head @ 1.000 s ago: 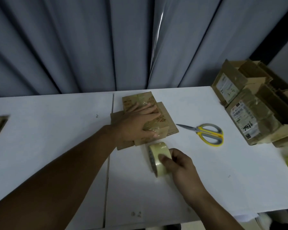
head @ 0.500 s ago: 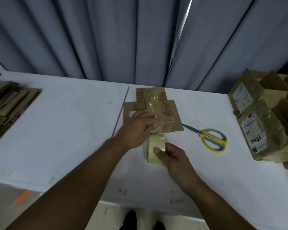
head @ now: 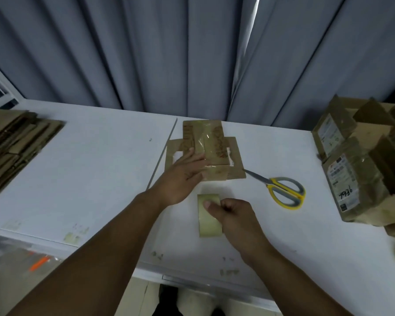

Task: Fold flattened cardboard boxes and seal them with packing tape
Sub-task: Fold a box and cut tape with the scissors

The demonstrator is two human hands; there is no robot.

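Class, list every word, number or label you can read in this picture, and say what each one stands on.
Nothing reads clearly enough to quote.
Red handwriting on the small box under the left hand: blurred, unreadable.
Black handwritten figures on the white label of the near box at right: seemingly digits, unclear.
The far box has a printed label: too small.
On the tape roll in the right hand: no print seen.

Tape roll (head: 209,218) before the box (head: 205,153), scissors (head: 281,190) to its right.
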